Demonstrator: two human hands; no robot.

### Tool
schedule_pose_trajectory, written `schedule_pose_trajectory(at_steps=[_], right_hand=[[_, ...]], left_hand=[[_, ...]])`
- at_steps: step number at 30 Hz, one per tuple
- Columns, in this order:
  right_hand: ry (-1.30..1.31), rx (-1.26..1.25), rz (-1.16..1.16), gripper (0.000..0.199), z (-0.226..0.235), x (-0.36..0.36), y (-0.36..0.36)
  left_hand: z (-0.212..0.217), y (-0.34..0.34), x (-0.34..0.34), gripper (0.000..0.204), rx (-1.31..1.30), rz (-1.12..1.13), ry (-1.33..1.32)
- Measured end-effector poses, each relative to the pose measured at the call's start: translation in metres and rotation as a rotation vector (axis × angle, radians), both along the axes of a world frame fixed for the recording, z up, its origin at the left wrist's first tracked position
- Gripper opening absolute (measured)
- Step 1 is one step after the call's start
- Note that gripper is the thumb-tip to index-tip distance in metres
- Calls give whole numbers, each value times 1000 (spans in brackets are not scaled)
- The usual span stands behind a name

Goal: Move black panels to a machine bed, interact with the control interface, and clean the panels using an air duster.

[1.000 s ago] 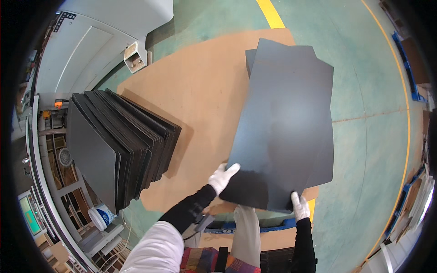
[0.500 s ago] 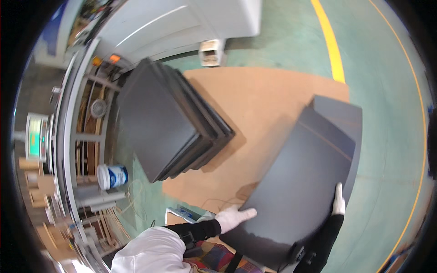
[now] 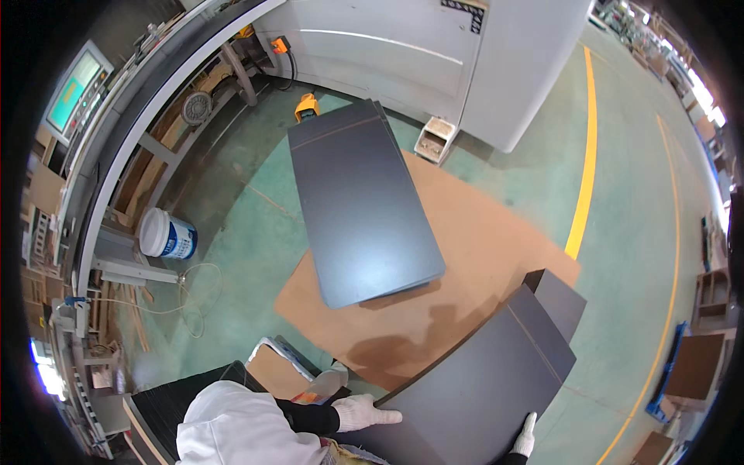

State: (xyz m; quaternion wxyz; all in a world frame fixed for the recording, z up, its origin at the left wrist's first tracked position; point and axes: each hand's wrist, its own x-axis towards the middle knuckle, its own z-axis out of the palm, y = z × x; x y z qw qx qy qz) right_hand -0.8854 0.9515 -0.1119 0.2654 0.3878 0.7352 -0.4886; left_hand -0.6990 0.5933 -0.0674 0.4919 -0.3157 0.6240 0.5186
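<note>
My left hand (image 3: 366, 412), in a white glove, grips the near left edge of a dark grey rectangular panel (image 3: 473, 380), its thumb lying on top. At the opposite long edge, my gloved right hand (image 3: 525, 435) holds the same panel, fingers along the side. A thin light line crosses the panel near its far end. Another dark panel (image 3: 559, 301) shows from beneath that end. Ahead and to the left lies a stack of similar dark panels (image 3: 364, 209), partly over a brown sheet (image 3: 480, 225) on the green floor.
A white bucket (image 3: 167, 234) stands at left beside a metal-framed machine bed (image 3: 159, 147). A large white machine housing (image 3: 372, 50) and a small white step box (image 3: 435, 139) are at the back. An orange foot pedal (image 3: 307, 108) sits behind the stack. More dark panels (image 3: 186, 399) lie near left.
The view has turned, so the stack now appears nearer the middle and my hands lower in the picture. Both hands keep hold of the panel.
</note>
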Motion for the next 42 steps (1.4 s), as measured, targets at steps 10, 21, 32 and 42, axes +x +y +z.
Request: schedule_pose_trajectory(at_steps=[10, 21, 32, 42], right_hand=[[509, 258, 888, 87, 41, -111, -238], [484, 96, 1265, 93, 12, -203, -563], [551, 299, 1569, 75, -12, -185, -601], [485, 378, 1168, 42, -16, -92, -337]], left_hand=[[29, -102, 67, 92, -208, 600, 158], [-11, -191, 27, 92, -526, 1124, 192], [-54, -216, 0, 91, -704, 966, 31], [-15, -215, 8, 34, -920, 717, 885]])
